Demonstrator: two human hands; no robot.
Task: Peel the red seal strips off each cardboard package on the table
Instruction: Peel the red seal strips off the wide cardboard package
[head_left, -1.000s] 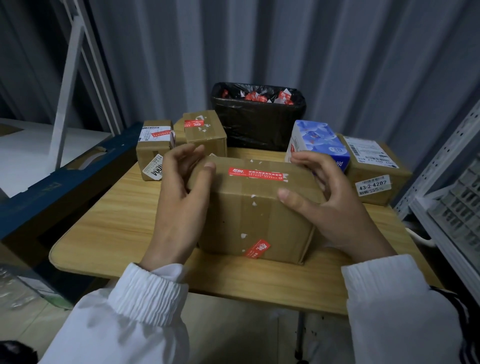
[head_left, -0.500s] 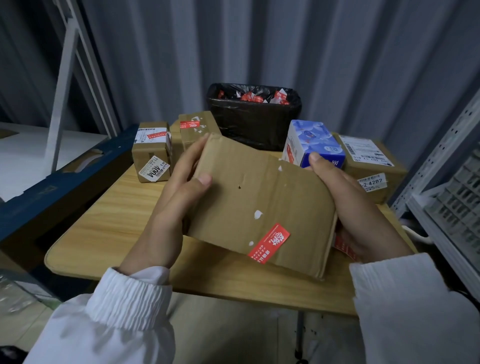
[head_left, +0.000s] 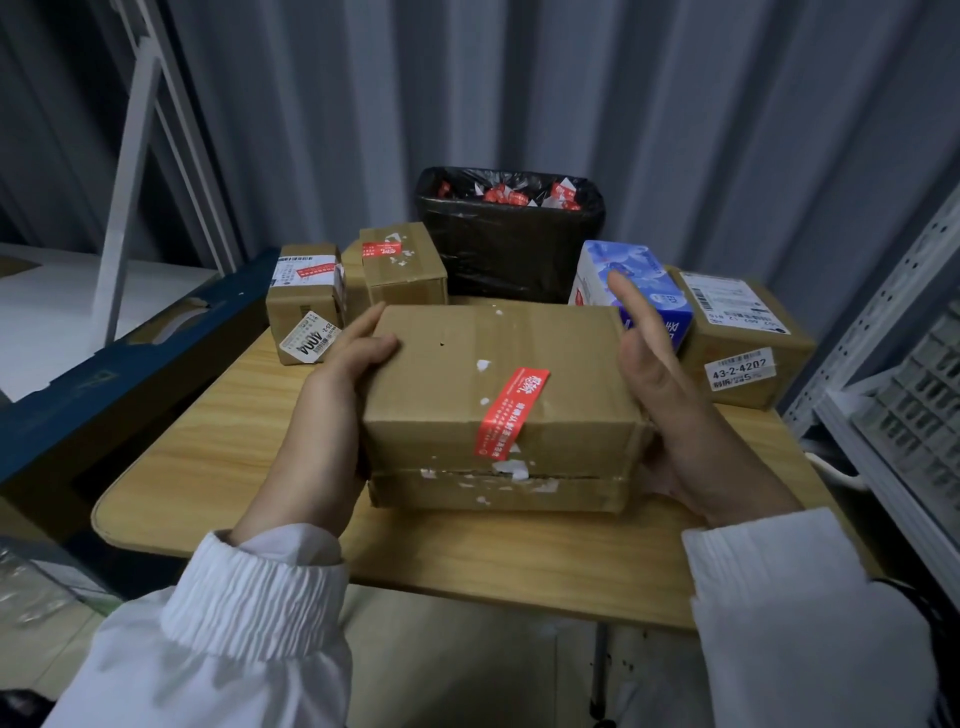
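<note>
Large brown cardboard box (head_left: 498, 395) sits mid-frame on the light wooden counter (head_left: 208, 467). Its long axis runs left-right across the frame, with the broad face up. I cannot tell whether it rests fully on the counter or is held slightly up.

The red seal strip (head_left: 511, 413) sits right of centre on the top face. It runs far-to-near with a slight slant, its upper end leaning right. It folds over the near top edge and ends on the front face. There are white paper scraps around its lower end and along the front seam.

The left hand (head_left: 353, 358) is on the left end of the box. Its thumb lies on the top face, the other fingers (head_left: 363, 319) wrap round the far-left corner, and it grips the box.

The right hand (head_left: 654, 374) is at the right end of the box, palm toward it. Its fingers (head_left: 628, 296) are straight and spread, pointing up and away, and are not curled round anything. Palm contact with the box is unclear.

- **Upper left of the counter:** two small brown cartons, the labelled carton (head_left: 306, 296) and the plain carton (head_left: 405, 270). Each has a red strip on top.
- **Upper centre:** a black lined bin (head_left: 509, 249) with red scraps inside.
- **Right of the bin:** a blue tissue pack (head_left: 644, 291), then a brown carton with white labels (head_left: 743, 338) at the right edge of the counter.
</note>
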